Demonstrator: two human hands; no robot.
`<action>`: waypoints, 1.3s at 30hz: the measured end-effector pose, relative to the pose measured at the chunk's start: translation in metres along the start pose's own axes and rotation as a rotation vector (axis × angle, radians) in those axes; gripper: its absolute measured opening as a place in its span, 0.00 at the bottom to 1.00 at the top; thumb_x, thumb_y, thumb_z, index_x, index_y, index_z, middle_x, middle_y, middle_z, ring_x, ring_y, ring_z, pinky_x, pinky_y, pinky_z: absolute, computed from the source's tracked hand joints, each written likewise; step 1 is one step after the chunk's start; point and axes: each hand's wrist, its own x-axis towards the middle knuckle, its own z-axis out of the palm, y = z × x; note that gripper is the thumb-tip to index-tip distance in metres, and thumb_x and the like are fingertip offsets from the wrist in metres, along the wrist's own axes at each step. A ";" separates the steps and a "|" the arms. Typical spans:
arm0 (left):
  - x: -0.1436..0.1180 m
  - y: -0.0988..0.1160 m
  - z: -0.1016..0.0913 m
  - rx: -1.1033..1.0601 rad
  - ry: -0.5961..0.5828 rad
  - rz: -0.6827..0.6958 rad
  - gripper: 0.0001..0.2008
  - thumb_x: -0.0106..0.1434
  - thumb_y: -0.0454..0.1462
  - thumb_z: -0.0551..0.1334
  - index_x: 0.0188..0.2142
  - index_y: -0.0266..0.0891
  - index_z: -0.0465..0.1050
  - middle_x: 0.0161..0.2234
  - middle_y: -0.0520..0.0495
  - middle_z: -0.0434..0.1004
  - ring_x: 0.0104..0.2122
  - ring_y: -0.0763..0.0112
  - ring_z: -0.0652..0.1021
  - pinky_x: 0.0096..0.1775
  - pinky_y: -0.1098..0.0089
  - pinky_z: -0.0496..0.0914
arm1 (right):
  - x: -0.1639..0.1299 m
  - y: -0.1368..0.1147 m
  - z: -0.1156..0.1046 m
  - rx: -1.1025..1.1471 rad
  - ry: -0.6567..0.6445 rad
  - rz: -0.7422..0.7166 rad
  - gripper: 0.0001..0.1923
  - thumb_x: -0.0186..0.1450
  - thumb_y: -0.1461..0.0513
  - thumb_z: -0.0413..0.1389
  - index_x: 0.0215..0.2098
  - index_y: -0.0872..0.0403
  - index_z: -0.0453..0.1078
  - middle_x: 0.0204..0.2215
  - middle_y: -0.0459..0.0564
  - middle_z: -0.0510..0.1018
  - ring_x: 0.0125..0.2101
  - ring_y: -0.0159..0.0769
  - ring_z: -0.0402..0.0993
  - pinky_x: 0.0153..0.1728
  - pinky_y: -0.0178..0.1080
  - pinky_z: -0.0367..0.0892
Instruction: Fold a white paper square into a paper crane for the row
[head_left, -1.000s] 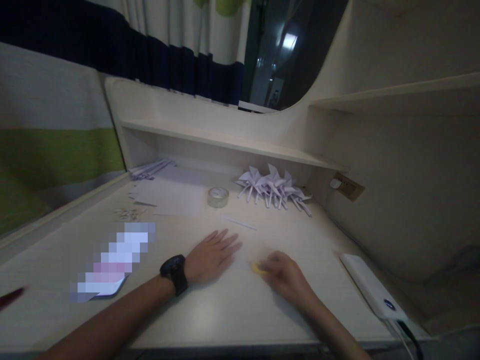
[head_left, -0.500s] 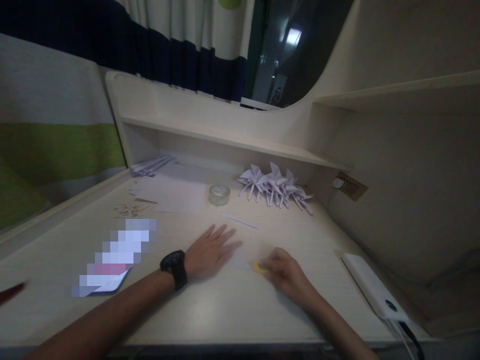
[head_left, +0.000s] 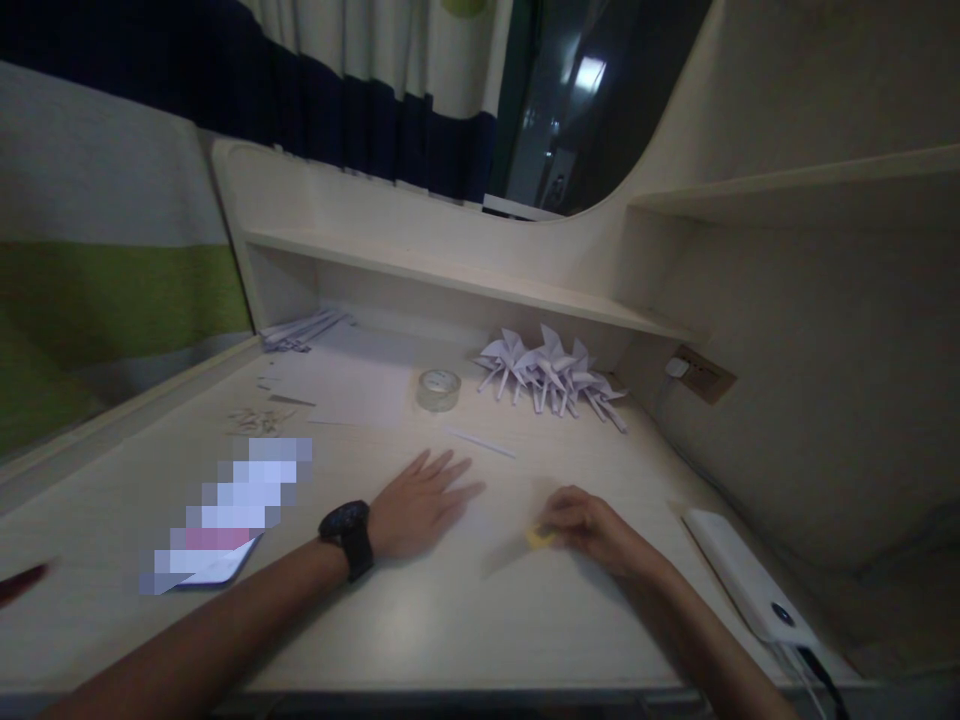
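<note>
My left hand (head_left: 424,510), with a black watch on the wrist, lies palm down with its fingers spread. A pale patch beside its fingertips may be white paper, but it blends into the desk. My right hand (head_left: 589,525) is closed on a yellow-handled knife (head_left: 541,537), whose thin grey blade points down and left, smeared by motion. The blade is apart from the left fingers. Just beyond the hands lies a narrow white paper strip (head_left: 482,443). Farther back is a roll of clear tape (head_left: 439,390).
Several white paper pinwheels (head_left: 551,370) lie at the back right. White sheets (head_left: 360,375), rolled paper sticks (head_left: 307,330) and small pale pieces (head_left: 259,420) are at the back left. A phone (head_left: 225,565) lies left; a white power bank (head_left: 742,575) with cables lies right.
My right hand has moved a little to the right with the knife, away from the left fingers, and more of the blade shows. The left hand stays in place.
</note>
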 end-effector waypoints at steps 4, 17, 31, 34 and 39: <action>0.000 0.001 0.003 -0.022 0.028 -0.020 0.22 0.71 0.47 0.41 0.62 0.55 0.55 0.65 0.51 0.51 0.64 0.57 0.53 0.61 0.49 0.44 | -0.008 0.013 -0.012 0.032 0.019 0.026 0.12 0.63 0.59 0.57 0.43 0.50 0.77 0.39 0.51 0.73 0.39 0.37 0.71 0.41 0.37 0.66; -0.006 -0.025 -0.028 -0.039 0.225 -0.374 0.19 0.68 0.45 0.46 0.40 0.38 0.71 0.38 0.42 0.76 0.40 0.60 0.75 0.43 0.62 0.68 | -0.028 0.066 -0.048 -0.180 0.213 0.331 0.16 0.56 0.64 0.56 0.42 0.52 0.77 0.38 0.52 0.77 0.36 0.40 0.73 0.39 0.38 0.66; -0.008 -0.011 -0.029 -0.012 0.052 -0.415 0.20 0.51 0.52 0.65 0.35 0.40 0.69 0.38 0.43 0.73 0.35 0.57 0.76 0.34 0.64 0.67 | -0.005 0.060 -0.044 -0.530 0.361 0.547 0.13 0.61 0.57 0.54 0.36 0.54 0.77 0.31 0.53 0.77 0.32 0.39 0.73 0.34 0.35 0.62; -0.008 -0.012 -0.026 -0.023 0.074 -0.394 0.19 0.52 0.50 0.64 0.35 0.39 0.68 0.37 0.43 0.72 0.35 0.57 0.75 0.33 0.64 0.66 | 0.001 0.062 -0.041 -0.559 0.426 0.588 0.12 0.62 0.57 0.53 0.34 0.55 0.76 0.30 0.54 0.76 0.32 0.39 0.73 0.35 0.35 0.62; -0.008 -0.012 -0.019 -0.090 0.120 -0.341 0.15 0.55 0.47 0.62 0.35 0.39 0.66 0.36 0.45 0.72 0.36 0.58 0.75 0.34 0.65 0.66 | 0.007 0.049 -0.034 -0.559 0.523 0.559 0.11 0.62 0.59 0.53 0.35 0.57 0.75 0.32 0.55 0.76 0.34 0.40 0.73 0.39 0.37 0.63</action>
